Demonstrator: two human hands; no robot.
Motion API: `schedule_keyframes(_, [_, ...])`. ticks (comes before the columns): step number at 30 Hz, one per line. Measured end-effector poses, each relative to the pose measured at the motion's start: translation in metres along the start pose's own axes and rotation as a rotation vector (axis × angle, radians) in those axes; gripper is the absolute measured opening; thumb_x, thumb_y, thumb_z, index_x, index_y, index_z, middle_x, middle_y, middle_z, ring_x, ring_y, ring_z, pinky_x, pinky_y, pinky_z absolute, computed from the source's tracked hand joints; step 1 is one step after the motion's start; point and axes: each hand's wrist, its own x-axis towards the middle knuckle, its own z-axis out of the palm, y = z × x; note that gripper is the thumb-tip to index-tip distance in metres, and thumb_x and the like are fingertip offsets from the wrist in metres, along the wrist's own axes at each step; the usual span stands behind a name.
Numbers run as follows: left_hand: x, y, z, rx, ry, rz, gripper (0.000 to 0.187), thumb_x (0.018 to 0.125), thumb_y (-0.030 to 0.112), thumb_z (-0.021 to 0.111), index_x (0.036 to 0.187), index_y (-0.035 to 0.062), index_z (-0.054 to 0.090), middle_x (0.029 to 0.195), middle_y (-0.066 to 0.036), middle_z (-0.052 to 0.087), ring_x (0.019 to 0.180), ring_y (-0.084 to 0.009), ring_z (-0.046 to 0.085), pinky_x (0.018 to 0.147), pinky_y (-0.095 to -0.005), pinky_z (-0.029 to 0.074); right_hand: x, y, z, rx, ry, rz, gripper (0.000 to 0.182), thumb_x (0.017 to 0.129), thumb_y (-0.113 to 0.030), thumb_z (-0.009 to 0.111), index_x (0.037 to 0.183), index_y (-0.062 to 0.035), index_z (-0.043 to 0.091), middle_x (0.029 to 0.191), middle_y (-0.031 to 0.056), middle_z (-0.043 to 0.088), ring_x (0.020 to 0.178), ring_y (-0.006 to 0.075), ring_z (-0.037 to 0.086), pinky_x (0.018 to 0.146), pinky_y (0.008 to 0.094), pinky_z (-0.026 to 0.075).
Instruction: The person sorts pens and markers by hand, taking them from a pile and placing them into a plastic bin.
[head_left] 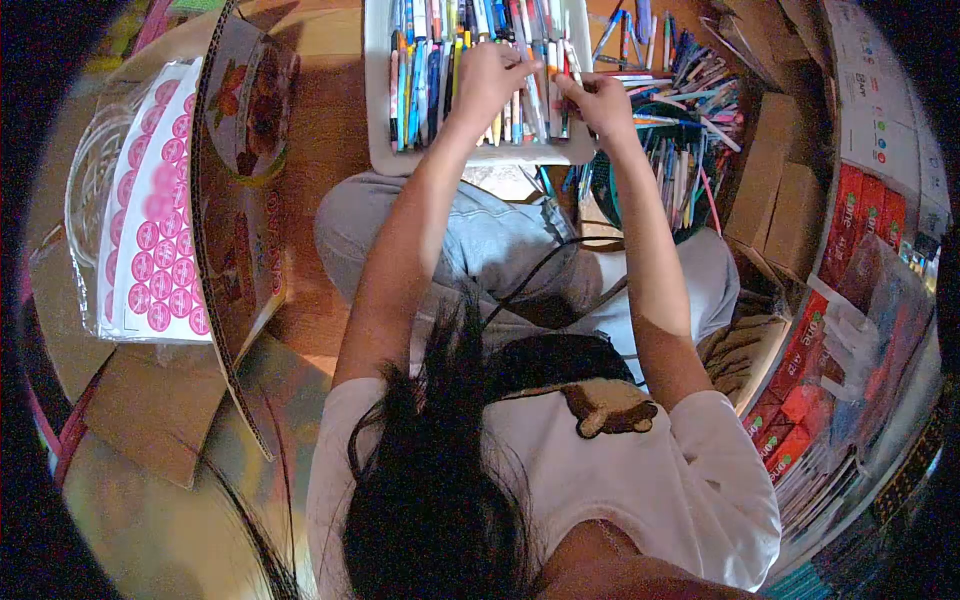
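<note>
A pale rectangular tray (pixel 382 157) at the top of the head view holds rows of pens and markers (pixel 432 85) lying side by side lengthwise. Over the middle of it is my left hand (pixel 490 84), its thumb and fingers closed on a whitish pen (pixel 534 105). My right hand (pixel 602 104) reaches over the tray's right side, thumb and forefinger pinched at a slim white pen (pixel 571 58). The fingertips of both hands come close together but stay apart.
Right of the tray, loose pens (pixel 700 80) pile up around a dark green round basket (pixel 607 195). Cardboard boxes (pixel 770 200) and red packs (pixel 850 215) line the right. On the left, an open carton (pixel 235 250) stands beside a pink-printed sheet (pixel 160 250).
</note>
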Motion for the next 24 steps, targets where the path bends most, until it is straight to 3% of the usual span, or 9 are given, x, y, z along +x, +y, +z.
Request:
schedule_keyframes(1, [-0.001, 0.004, 0.000, 0.105, 0.032, 0.061, 0.031, 0.072, 0.027, 0.069, 0.081, -0.0022, 0.065, 0.064, -0.011, 0.063, 0.058, -0.0167, 0.062, 0.056, -0.0274, 0.048, 0.002, 0.004, -0.001, -0.045, 0.026, -0.015, 0.033, 0.075, -0.030, 0.065, 0.079, 0.0028, 0.065, 0.064, 0.0127, 0.063, 0.057, 0.0171, 0.062, 0.055, 0.0301, 0.047])
schedule_keyframes(2, [-0.003, 0.008, 0.000, 0.251, 0.008, 0.032, 0.034, 0.067, 0.025, 0.072, 0.086, -0.0018, 0.064, 0.063, -0.014, 0.062, 0.058, -0.0222, 0.062, 0.056, -0.0309, 0.048, 0.004, 0.007, -0.001, -0.139, 0.026, -0.030, 0.032, 0.077, -0.029, 0.064, 0.079, 0.0028, 0.064, 0.063, 0.0101, 0.063, 0.056, 0.0145, 0.060, 0.054, 0.0280, 0.046])
schedule_keyframes(4, [-0.004, 0.004, 0.005, 0.266, 0.009, 0.036, 0.036, 0.066, 0.025, 0.072, 0.090, -0.0006, 0.064, 0.062, -0.014, 0.062, 0.057, -0.0238, 0.062, 0.056, -0.0319, 0.048, 0.006, 0.007, -0.002, -0.326, 0.024, -0.060, 0.028, 0.080, -0.026, 0.062, 0.080, 0.0028, 0.064, 0.062, 0.0047, 0.062, 0.054, 0.0092, 0.057, 0.050, 0.0239, 0.044])
schedule_keyframes(7, [-0.008, 0.011, 0.006, 0.308, -0.013, 0.000, 0.038, 0.065, 0.023, 0.072, 0.096, 0.0048, 0.062, 0.069, -0.013, 0.063, 0.064, -0.0254, 0.062, 0.059, -0.0341, 0.048, 0.006, 0.004, 0.002, -0.511, 0.100, -0.111, 0.028, 0.078, -0.027, 0.063, 0.081, 0.0010, 0.065, 0.060, 0.0062, 0.062, 0.053, 0.0100, 0.058, 0.051, 0.0260, 0.044])
schedule_keyframes(10, [-0.010, 0.018, 0.005, 0.409, -0.045, 0.018, 0.033, 0.066, 0.024, 0.071, 0.094, 0.0078, 0.063, 0.076, -0.012, 0.063, 0.070, -0.0253, 0.062, 0.062, -0.0356, 0.049, 0.000, -0.008, 0.003, -0.403, 0.114, -0.013, 0.035, 0.068, -0.031, 0.069, 0.078, 0.0030, 0.065, 0.065, 0.0211, 0.060, 0.063, 0.0328, 0.061, 0.059, 0.0385, 0.047])
schedule_keyframes(16, [-0.012, 0.025, 0.004, 0.505, -0.012, 0.013, 0.029, 0.070, 0.028, 0.067, 0.091, 0.0087, 0.063, 0.081, -0.010, 0.063, 0.073, -0.0249, 0.062, 0.063, -0.0361, 0.049, -0.011, -0.017, 0.006, -0.554, 0.209, -0.108, 0.031, 0.067, -0.028, 0.069, 0.073, 0.0014, 0.064, 0.064, 0.0212, 0.059, 0.062, 0.0354, 0.060, 0.058, 0.0414, 0.047])
schedule_keyframes(19, [-0.009, 0.016, 0.006, 0.469, 0.000, 0.014, 0.027, 0.072, 0.027, 0.066, 0.091, 0.0091, 0.062, 0.080, -0.010, 0.063, 0.072, -0.0253, 0.062, 0.062, -0.0366, 0.049, -0.010, -0.010, 0.010, -0.647, 0.175, -0.107, 0.034, 0.070, -0.033, 0.066, 0.073, 0.0001, 0.065, 0.058, 0.0135, 0.060, 0.056, 0.0266, 0.061, 0.056, 0.0359, 0.047])
schedule_keyframes(24, [-0.008, 0.016, 0.006, 0.472, -0.059, 0.057, 0.026, 0.073, 0.027, 0.065, 0.096, 0.0144, 0.061, 0.076, -0.008, 0.061, 0.071, -0.0266, 0.060, 0.062, -0.0386, 0.048, -0.011, -0.009, 0.014, -0.684, 0.156, -0.109, 0.035, 0.070, -0.034, 0.067, 0.070, 0.0009, 0.064, 0.057, 0.0147, 0.059, 0.058, 0.0294, 0.061, 0.057, 0.0373, 0.047])
